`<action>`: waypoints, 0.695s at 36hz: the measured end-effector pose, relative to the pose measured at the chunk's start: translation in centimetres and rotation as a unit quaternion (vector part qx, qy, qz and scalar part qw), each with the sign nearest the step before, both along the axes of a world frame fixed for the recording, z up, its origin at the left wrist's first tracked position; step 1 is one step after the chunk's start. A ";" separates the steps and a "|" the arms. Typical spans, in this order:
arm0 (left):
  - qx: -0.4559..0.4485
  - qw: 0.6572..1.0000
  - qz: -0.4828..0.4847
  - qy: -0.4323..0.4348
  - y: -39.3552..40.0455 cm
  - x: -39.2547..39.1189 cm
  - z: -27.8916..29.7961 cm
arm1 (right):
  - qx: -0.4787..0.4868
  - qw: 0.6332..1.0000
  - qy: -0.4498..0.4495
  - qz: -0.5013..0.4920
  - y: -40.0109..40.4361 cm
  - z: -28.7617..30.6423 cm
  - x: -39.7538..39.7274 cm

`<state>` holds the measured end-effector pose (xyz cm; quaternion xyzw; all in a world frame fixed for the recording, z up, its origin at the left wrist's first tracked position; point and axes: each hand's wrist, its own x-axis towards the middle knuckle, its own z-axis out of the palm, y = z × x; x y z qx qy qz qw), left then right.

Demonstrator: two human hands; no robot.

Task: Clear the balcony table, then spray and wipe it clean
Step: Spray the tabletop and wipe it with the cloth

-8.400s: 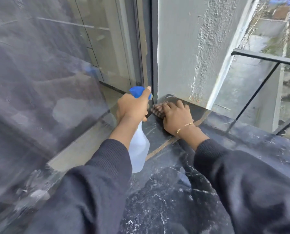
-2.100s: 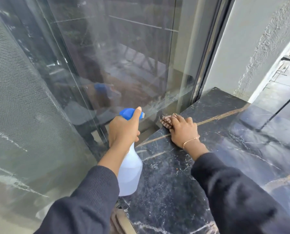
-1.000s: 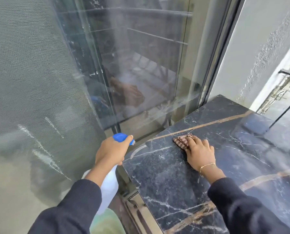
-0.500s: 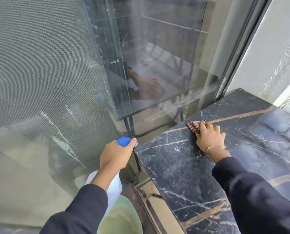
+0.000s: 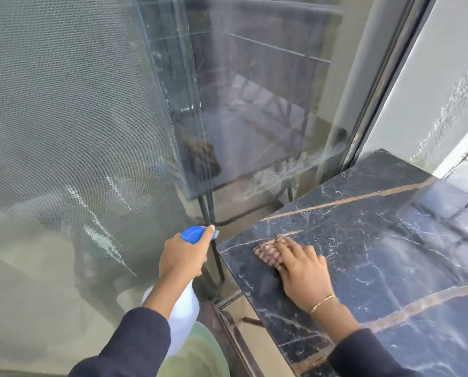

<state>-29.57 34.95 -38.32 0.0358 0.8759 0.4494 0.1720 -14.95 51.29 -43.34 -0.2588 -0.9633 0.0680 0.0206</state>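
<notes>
The black marble table (image 5: 385, 240) with gold and white veins fills the right half of the view. My right hand (image 5: 300, 268) lies flat on a brown checked cloth (image 5: 266, 251), pressing it onto the tabletop near the table's left corner. My left hand (image 5: 181, 257) grips a white spray bottle (image 5: 182, 319) by its blue trigger head (image 5: 196, 233), holding it off the table's left edge, beside the corner. The bottle's lower part is partly hidden behind my left forearm.
A glass door with a mesh screen (image 5: 64, 131) stands close on the left and ahead. A dark door frame (image 5: 374, 85) and a rough white wall (image 5: 439, 77) rise behind the table's far corner. A thin black table leg (image 5: 217, 262) drops below the near corner.
My right hand has slid the cloth along the left edge towards me, from the far corner to the near-left corner. The left hand keeps the bottle beside the table.
</notes>
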 end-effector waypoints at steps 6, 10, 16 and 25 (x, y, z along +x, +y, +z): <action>-0.011 1.000 0.004 0.011 -0.6 -0.5 0.1 | -0.018 0.994 -0.026 -0.106 4.3 0.4 -5.8; 0.004 1.000 -0.003 0.014 -0.1 -0.7 0.3 | -0.001 0.999 -0.021 -0.028 0.2 0.6 -9.3; 0.012 1.000 -0.010 0.024 0.4 -0.9 1.1 | 0.002 0.993 0.023 0.119 -5.5 -0.2 -4.0; 0.045 0.999 0.016 0.005 -1.8 -1.2 1.2 | -0.011 0.999 -0.021 -0.046 0.2 0.5 -6.5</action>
